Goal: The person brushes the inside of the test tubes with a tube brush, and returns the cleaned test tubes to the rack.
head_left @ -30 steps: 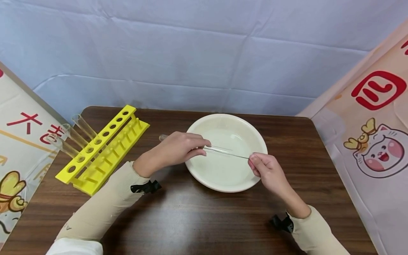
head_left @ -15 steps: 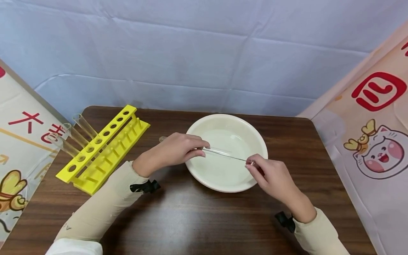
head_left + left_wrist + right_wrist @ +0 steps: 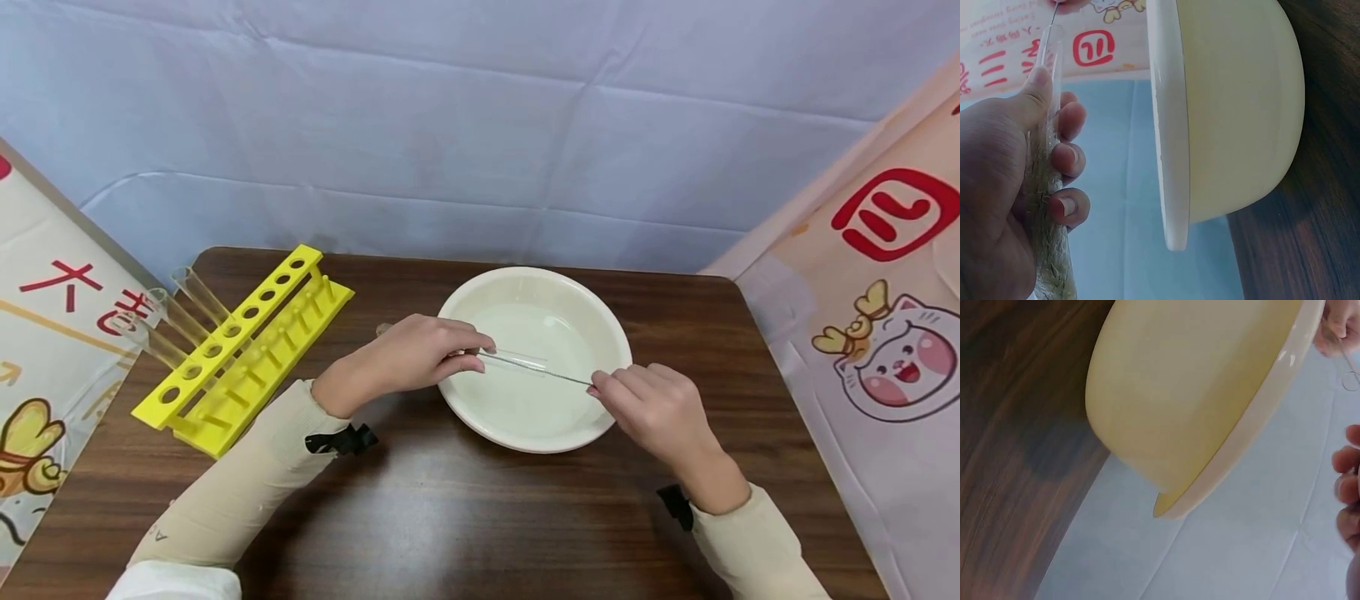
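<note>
Over the basin (image 3: 534,446), my left hand (image 3: 416,354) grips a clear glass test tube (image 3: 1055,53), its mouth toward the right. Inside the tube, along my left fingers, show the pale bristles (image 3: 1052,256) of a test tube brush. The brush's thin twisted wire handle (image 3: 558,376) comes out of the mouth and runs to my right hand (image 3: 663,408), which pinches its end with the fingers, back of the hand up. A small wire loop (image 3: 1351,381) shows in the right wrist view, close to my right fingers (image 3: 1349,459).
A yellow test tube rack (image 3: 330,302) stands at the left of the brown wooden table (image 3: 450,517), with several clear test tubes (image 3: 198,292) leaning in its holes. A pale cloth (image 3: 420,125) hangs behind the table, and printed banners (image 3: 885,350) stand at both sides.
My right hand has loosened at the wire's end, turned over so its back faces up, and pinched it again slightly lower and farther right. The left hand and tube have stayed nearly still.
</note>
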Motion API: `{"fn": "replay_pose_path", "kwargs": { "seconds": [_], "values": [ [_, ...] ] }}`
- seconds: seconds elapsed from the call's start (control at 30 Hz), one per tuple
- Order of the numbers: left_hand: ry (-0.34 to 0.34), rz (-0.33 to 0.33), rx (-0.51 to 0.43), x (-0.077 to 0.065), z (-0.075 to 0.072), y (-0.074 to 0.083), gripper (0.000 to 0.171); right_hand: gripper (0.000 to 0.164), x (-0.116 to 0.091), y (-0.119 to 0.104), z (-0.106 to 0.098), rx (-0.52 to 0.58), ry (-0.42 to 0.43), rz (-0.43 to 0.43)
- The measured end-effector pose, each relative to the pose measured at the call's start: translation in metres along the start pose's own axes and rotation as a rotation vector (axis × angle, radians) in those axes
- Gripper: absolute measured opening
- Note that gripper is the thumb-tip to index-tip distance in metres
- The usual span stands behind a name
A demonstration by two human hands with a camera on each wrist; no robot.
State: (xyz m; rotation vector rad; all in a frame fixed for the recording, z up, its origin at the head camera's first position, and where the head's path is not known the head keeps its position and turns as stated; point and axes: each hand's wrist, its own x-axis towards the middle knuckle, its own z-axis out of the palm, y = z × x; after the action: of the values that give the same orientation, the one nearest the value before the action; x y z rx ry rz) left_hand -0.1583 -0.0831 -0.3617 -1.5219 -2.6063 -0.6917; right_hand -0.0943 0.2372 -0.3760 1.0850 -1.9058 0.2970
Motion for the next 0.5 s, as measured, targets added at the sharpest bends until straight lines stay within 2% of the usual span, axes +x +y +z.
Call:
{"fn": "replay_pose_path", "kwargs": {
  "seconds": [0.1, 0.2, 0.3, 0.43, 0.5],
  "values": [
    [0.001, -0.002, -0.002, -0.0002, -0.0004, -0.0005, 0.029, 0.042, 0.0003, -0.0013, 0.0020, 0.025, 0.015, -0.035],
    [0.012, -0.001, -0.007, 0.0000, -0.0009, -0.0010, 0.029, 0.044, -0.0038, -0.0022, 0.0026, 0.091, -0.021, 0.023],
    [0.022, 0.006, -0.012, -0.0004, -0.0010, -0.0017, 0.029, 0.047, -0.0077, -0.0029, 0.0018, 0.231, -0.096, 0.166],
    [0.024, 0.013, -0.009, -0.0013, -0.0007, -0.0024, 0.028, 0.041, -0.0085, -0.0052, -0.0029, 0.558, -0.234, 0.420],
    [0.021, 0.011, -0.005, -0.0020, -0.0010, -0.0023, 0.029, 0.037, -0.0075, -0.0064, -0.0053, 0.666, -0.297, 0.516]
  ]
}}
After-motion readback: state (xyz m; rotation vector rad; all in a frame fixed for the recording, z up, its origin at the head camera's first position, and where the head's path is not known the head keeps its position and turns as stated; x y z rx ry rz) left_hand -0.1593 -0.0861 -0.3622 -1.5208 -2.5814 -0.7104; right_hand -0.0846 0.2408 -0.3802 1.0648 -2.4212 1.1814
